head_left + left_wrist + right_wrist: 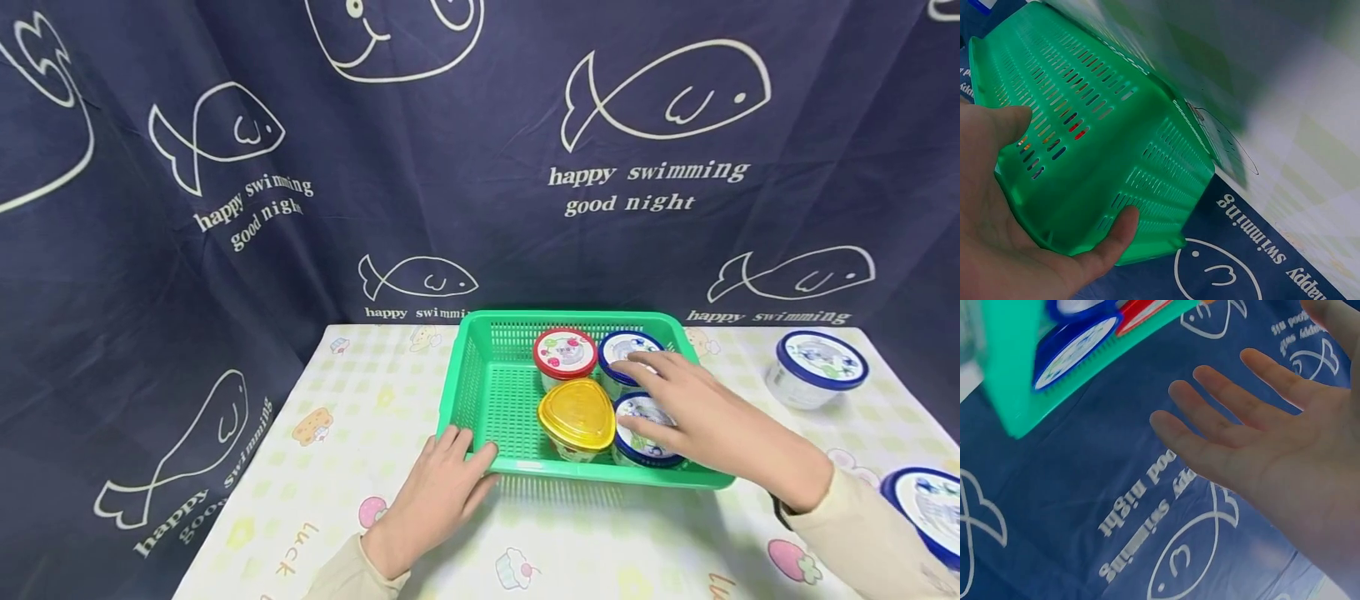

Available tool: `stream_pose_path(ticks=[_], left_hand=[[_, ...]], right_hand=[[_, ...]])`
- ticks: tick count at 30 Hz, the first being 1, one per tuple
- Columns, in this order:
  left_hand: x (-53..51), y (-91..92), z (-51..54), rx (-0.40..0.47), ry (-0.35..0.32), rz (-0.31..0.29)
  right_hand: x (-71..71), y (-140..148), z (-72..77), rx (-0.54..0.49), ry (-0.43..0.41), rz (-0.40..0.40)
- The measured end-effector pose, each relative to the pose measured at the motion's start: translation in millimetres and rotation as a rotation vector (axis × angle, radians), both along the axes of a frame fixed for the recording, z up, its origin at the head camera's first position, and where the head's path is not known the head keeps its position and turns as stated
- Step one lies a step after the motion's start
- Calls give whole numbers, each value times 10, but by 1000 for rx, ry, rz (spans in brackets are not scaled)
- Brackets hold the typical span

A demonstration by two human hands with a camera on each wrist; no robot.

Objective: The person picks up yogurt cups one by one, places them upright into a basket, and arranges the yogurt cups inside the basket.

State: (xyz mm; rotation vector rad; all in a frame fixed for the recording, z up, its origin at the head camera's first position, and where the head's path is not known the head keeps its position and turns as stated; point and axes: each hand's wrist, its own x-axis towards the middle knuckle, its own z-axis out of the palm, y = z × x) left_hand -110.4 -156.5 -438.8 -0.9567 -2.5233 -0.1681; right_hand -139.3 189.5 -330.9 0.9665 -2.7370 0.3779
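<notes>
A green plastic basket (517, 467) stands on the table, and my left hand (438, 492) grips its near left corner at the rim. In the left wrist view, thumb and finger lie against the outside of the basket (1104, 125). Inside, toward the right, are a red-lidded tub (565, 352), a yellow-lidded cup (577, 414) and two blue-lidded tubs, one far (628, 343) and one near (643, 429). My right hand (693, 408) hovers over the blue-lidded pair, partly hiding them. Its fingers are spread and hold nothing in the right wrist view.
Outside the basket, another blue-lidded tub (821, 367) stands at the far right of the table, and one more (930, 512) at the right edge of the view, partly behind the right sleeve. A dark blue curtain (450, 183) with fish drawings hangs behind the patterned tablecloth (360, 392).
</notes>
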Motion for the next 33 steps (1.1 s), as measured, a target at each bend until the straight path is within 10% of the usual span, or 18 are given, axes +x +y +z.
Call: stream_pose_path(ticks=[33], left_hand=[[-5, 4, -16, 2, 11, 1]], right_hand=[[281, 861, -288, -83, 137, -194]])
